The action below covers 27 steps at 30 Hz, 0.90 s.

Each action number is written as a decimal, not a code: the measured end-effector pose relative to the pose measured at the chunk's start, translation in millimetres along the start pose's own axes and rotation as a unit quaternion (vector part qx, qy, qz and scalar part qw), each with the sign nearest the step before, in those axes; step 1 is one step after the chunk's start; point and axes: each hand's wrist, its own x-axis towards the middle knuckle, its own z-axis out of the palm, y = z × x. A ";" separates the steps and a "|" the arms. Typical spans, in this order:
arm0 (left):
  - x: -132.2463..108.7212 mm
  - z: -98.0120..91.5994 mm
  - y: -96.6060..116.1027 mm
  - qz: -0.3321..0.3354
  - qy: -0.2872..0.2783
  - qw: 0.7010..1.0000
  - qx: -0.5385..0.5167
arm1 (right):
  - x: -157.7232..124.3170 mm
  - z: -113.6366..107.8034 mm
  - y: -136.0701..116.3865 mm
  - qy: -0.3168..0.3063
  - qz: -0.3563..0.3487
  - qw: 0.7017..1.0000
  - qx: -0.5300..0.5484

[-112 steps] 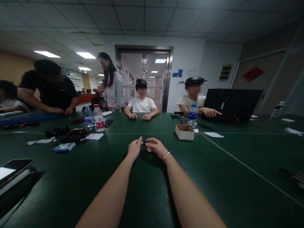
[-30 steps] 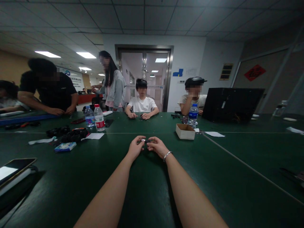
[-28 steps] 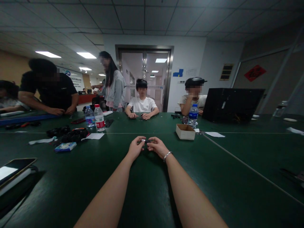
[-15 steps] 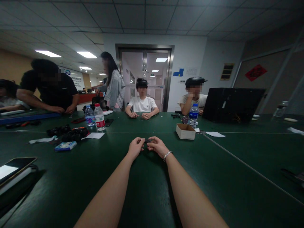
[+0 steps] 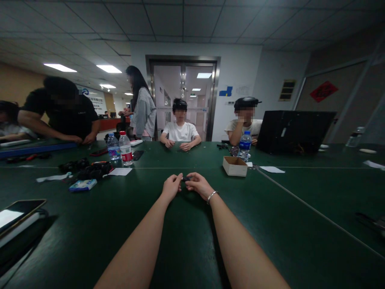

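Between my two hands is a small dark object [image 5: 185, 179], too small to name. My left hand [image 5: 172, 188] pinches its left end between thumb and fingers. From the other side my right hand [image 5: 199, 186], with a silver bracelet at the wrist, grips the right end. Both hands are just above the green tabletop [image 5: 186, 233], and my fingers cover much of the object.
An open cardboard box [image 5: 235, 167] stands right of my hands, near a blue-labelled bottle [image 5: 245, 146]. Two bottles, black gear [image 5: 93, 170] and a tissue pack [image 5: 82, 185] lie left. A phone [image 5: 18, 216] rests at the near left. Co-workers surround the table.
My left thumb has shifted slightly on the small dark object, and a little more of it shows. Otherwise my hands stay in place.
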 end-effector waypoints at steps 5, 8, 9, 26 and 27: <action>-3.1 -0.4 2.1 0.002 -0.007 1.000 0.017 | 0.9 -0.6 1.1 0.000 -0.002 1.000 0.001; -3.4 -0.4 1.9 0.013 -0.011 1.000 0.002 | 0.7 -0.1 0.5 0.004 0.002 1.000 0.005; -3.3 -0.4 1.8 0.019 -0.014 1.000 -0.007 | 0.5 0.2 0.0 0.007 0.005 1.000 0.008; -2.3 1.4 7.4 -0.063 -0.017 0.997 -0.051 | 1.9 2.1 -1.0 0.031 0.019 0.999 0.023; -1.3 1.2 5.4 -0.063 -0.022 0.997 -0.036 | 1.9 1.8 -1.1 0.030 0.020 0.999 0.021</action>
